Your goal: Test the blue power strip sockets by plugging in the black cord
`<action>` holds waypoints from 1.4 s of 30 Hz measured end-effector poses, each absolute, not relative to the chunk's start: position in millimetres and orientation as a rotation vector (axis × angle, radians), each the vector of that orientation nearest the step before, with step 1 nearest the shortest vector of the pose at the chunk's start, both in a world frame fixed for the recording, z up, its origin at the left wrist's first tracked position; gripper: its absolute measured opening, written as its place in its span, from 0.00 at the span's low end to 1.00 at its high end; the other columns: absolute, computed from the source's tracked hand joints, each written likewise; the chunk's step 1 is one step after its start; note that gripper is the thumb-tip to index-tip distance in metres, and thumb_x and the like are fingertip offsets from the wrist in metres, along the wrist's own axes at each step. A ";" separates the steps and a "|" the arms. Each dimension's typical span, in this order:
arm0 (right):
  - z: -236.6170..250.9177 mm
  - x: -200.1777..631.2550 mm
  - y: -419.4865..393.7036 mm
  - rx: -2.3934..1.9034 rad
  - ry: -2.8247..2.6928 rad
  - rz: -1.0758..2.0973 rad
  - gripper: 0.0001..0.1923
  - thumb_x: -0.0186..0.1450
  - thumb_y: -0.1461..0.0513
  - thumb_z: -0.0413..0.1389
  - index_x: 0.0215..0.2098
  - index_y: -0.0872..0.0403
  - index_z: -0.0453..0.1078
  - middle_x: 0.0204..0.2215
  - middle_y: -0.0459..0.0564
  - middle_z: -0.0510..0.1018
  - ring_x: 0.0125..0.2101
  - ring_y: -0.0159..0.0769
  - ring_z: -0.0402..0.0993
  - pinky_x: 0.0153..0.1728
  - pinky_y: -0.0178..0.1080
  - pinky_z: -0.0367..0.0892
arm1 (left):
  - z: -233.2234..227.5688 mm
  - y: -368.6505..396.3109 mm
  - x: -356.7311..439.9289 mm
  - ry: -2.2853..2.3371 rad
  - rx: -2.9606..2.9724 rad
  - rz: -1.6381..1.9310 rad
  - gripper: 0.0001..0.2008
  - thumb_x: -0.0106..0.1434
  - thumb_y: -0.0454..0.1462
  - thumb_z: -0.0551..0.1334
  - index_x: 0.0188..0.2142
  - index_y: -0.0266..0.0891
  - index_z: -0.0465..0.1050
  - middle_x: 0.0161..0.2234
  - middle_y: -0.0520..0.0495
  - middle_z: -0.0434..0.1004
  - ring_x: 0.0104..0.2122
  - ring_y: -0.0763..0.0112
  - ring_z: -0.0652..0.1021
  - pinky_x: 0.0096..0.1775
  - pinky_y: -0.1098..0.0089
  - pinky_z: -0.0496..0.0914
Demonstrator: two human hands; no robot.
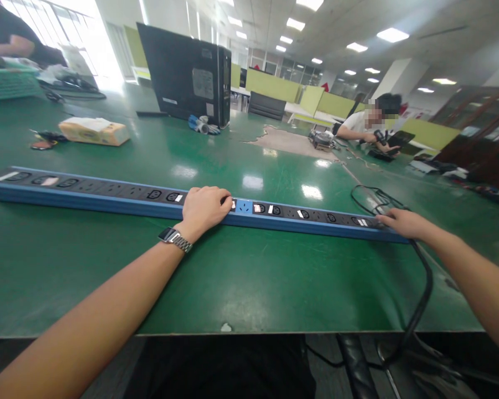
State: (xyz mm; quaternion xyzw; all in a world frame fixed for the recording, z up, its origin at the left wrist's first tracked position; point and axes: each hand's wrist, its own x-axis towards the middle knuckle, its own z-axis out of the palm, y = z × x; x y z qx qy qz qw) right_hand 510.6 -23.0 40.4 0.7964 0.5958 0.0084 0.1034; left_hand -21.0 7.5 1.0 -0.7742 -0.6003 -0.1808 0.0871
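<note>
Green and glossy, the surface point(241, 277) carries a long blue power strip point(108, 194) lying left to right across its near part. Left hand point(203, 208) rests curled over the strip's middle, fingers together; right hand point(403, 223) lies flat on its right end, beside a black cable point(424, 282). A computer tower point(187, 75) stands far off.

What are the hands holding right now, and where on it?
Both rest on the long blue power strip: left hand over its middle, right hand on the cable end. Neither lifts it off the green table.
</note>
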 end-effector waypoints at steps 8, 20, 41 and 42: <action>59.3 525.2 -30.0 2.539 1.605 0.111 0.31 0.65 0.43 0.43 0.46 0.60 0.69 0.44 0.66 0.76 0.41 0.50 0.72 0.36 0.41 0.62 | 1.6 8.1 -20.7 -1.800 -2.320 -0.537 0.19 0.65 0.44 0.49 0.41 0.45 0.78 0.42 0.45 0.81 0.42 0.58 0.77 0.44 0.59 0.63; 38.0 543.0 -33.5 2.583 1.688 -0.094 0.21 0.63 0.45 0.49 0.35 0.54 0.65 0.37 0.61 0.76 0.36 0.46 0.71 0.35 0.41 0.65 | 1.1 8.2 -21.8 -1.779 -2.324 -0.568 0.19 0.65 0.44 0.49 0.41 0.44 0.78 0.42 0.44 0.81 0.42 0.57 0.77 0.43 0.59 0.64; 73.4 526.2 -34.9 2.690 1.553 0.091 0.29 0.64 0.42 0.45 0.45 0.56 0.68 0.42 0.64 0.76 0.38 0.47 0.71 0.36 0.40 0.63 | 1.3 7.1 -22.1 -1.758 -2.310 -0.551 0.20 0.65 0.44 0.48 0.41 0.45 0.79 0.41 0.45 0.81 0.41 0.58 0.77 0.42 0.59 0.64; 81.0 524.4 -33.1 2.684 1.559 0.105 0.29 0.64 0.42 0.46 0.45 0.57 0.68 0.42 0.63 0.76 0.38 0.46 0.71 0.36 0.40 0.62 | 1.3 7.1 -22.3 -1.760 -2.309 -0.548 0.20 0.65 0.44 0.48 0.41 0.45 0.79 0.41 0.45 0.81 0.41 0.58 0.77 0.42 0.59 0.64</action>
